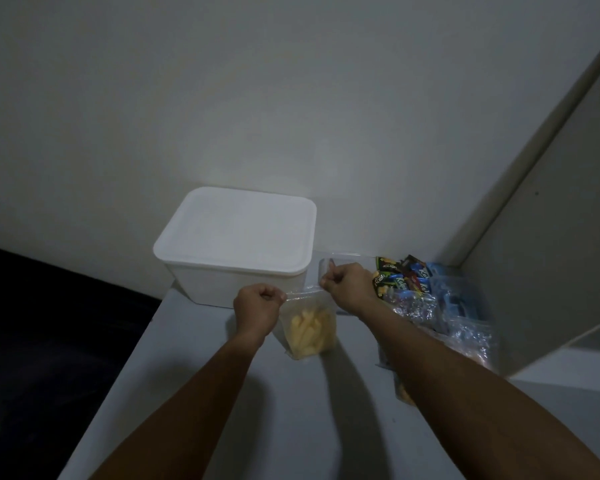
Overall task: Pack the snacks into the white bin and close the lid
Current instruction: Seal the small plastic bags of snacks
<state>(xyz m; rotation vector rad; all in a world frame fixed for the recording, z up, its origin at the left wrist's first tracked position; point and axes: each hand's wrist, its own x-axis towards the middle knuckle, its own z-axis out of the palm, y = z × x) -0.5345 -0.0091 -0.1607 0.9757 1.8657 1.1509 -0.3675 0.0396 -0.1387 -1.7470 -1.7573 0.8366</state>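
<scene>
A white bin (236,282) stands at the back of the pale table against the wall, with its white lid (238,228) lying flat on top. Just in front of the bin hangs a clear zip bag of yellow snack sticks (309,330). My left hand (257,306) pinches the bag's top left corner, and my right hand (347,284) pinches its top right corner. The bag's bottom is at or just above the table.
A pile of snacks lies at the right: colourful packets (400,277) and several clear and blue bags (458,313), next to a clear tub (326,268). The table (274,410) ends at the left over a dark drop. A pale panel rises at the right.
</scene>
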